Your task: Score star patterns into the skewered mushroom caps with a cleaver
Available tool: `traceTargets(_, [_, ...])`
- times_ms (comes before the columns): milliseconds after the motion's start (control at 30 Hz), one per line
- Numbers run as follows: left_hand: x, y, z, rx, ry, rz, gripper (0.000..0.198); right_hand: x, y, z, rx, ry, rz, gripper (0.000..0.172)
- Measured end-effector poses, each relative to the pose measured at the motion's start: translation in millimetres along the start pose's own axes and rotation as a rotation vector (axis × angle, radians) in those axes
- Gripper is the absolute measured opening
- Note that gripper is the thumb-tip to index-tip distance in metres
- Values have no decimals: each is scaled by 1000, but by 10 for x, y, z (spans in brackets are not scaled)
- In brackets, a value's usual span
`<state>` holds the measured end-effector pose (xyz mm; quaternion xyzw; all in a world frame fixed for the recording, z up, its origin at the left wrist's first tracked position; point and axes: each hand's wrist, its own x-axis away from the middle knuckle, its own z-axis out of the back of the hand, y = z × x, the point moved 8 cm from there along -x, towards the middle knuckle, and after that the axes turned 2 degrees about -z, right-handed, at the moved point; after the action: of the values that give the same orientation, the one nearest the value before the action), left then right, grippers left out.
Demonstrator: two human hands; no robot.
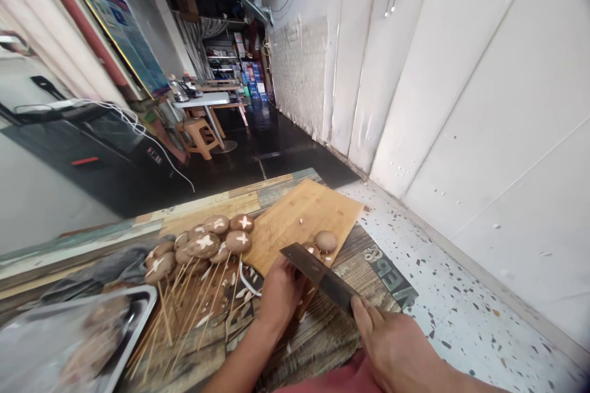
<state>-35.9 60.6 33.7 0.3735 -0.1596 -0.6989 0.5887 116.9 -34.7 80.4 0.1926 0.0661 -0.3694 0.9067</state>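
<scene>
My right hand (pixel 391 338) grips the handle of a broad dark cleaver (pixel 318 273), whose blade points up and left over the near part of a wooden cutting board (pixel 295 212). Beneath and beside the blade is my left hand (pixel 282 288), its fingers curled and partly hidden behind the blade. A mushroom (pixel 310 249) with a pale cut shows just past the blade, beside a plain brown mushroom (pixel 326 242) on the board. Several skewered mushrooms (pixel 203 245) with white cross cuts lie to the left, their thin sticks (pixel 184 313) pointing toward me.
A metal tray (pixel 150 304) with a plastic bag (pixel 41 338) stands at the lower left, near a dark cloth (pixel 106 270). White scraps lie among the sticks. Beyond are a stool (pixel 199 135), a small table (pixel 203 99) and, at right, a white wall (pixel 483 92).
</scene>
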Motion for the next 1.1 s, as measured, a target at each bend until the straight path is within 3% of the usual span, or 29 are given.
traceTargets(300, [-11, 19, -12, -62, -14, -33, 23, -43, -114, 35, 90, -60, 34, 51])
traceTargets(467, [23, 61, -65, -78, -43, -120, 23, -12, -174, 20, 143, -77, 35, 50])
traceTargets(700, [33, 132, -64, -117, -38, -160, 22, -225, -258, -119, 119, -186, -27, 48])
traceTargets(800, [34, 116, -46, -167, -33, -132, 22, -250, -210, -60, 66, -220, -32, 51])
traceTargets(900, [49, 45, -32, -208, -17, -61, 25, -150, 11, 102, -184, -245, -90, 47])
traceTargets(967, [61, 32, -37, -223, -13, -57, 30, -46, 316, 175, -489, -245, -274, 28])
traceTargets(1000, [65, 34, -41, -225, -12, -63, 32, 18, 496, 167, -648, -239, -407, 21])
traceTargets(1100, [62, 23, -44, -214, -9, -63, 35, 155, 797, -34, -1029, -290, -593, 27])
